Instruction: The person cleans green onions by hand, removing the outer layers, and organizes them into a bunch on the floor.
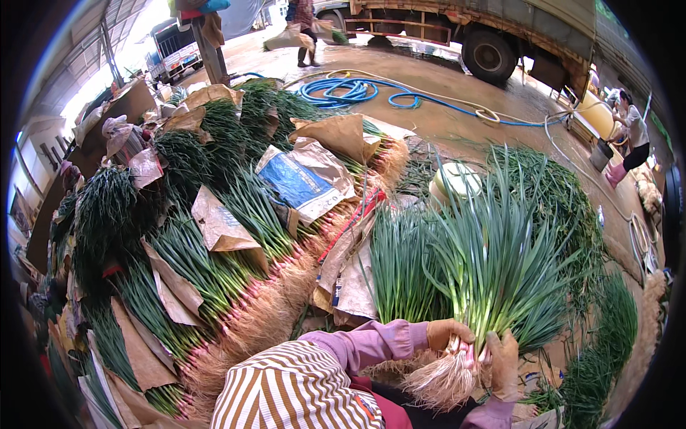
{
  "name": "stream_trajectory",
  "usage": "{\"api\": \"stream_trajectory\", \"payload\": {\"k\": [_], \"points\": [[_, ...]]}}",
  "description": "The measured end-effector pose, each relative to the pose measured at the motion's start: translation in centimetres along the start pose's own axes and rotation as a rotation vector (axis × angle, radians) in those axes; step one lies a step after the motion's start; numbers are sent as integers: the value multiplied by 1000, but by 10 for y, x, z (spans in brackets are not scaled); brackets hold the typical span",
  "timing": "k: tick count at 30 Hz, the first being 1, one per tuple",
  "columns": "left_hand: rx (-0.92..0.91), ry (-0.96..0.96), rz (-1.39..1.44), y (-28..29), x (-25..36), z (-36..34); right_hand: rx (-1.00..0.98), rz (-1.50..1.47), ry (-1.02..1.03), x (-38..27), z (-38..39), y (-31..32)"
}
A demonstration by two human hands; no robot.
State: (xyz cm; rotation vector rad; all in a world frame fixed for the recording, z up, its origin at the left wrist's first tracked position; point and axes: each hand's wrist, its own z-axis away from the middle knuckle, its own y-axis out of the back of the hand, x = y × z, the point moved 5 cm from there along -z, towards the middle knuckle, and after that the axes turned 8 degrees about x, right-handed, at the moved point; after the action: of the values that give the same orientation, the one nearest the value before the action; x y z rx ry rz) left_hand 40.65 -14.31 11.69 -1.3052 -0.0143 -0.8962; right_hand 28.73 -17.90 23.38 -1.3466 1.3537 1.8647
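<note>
My left hand [450,333], in a tan glove and purple sleeve, closes round the pale stalk bases of a bunch of green garlic [486,257]. My right hand [504,365], also gloved, grips the same bases from the other side. The bunch stands nearly upright, its long leaves fanning up and its pinkish bulb ends and stringy roots [443,379] hanging below the hands. Just left of it lies more green garlic [404,264], partly hidden. A brown-and-white striped cloth hat [300,390] covers part of my left sleeve [379,342].
Left, long rows of green garlic [207,286] lie with brown paper sheets [229,225] among them. Loose green leaves [550,193] heap beyond the bunch, near a pale round container [457,180]. Farther off are a coiled blue hose [336,91], a truck [457,21] and other people [629,132].
</note>
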Motion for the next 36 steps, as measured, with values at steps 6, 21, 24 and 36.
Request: {"api": "stream_trajectory", "payload": {"k": [6, 21, 24, 36], "points": [[1, 17, -218, 2, -3, 24, 15, -117, -93, 17, 9, -26], [255, -215, -154, 1, 3, 36, -7, -76, -73, 44, 9, -35], [303, -230, -412, -2, 26, 27, 60, -262, -11, 24, -1, -30], [111, -361, -560, -26, 193, 6, 206, 105, 354, -57, -110, 1]]}}
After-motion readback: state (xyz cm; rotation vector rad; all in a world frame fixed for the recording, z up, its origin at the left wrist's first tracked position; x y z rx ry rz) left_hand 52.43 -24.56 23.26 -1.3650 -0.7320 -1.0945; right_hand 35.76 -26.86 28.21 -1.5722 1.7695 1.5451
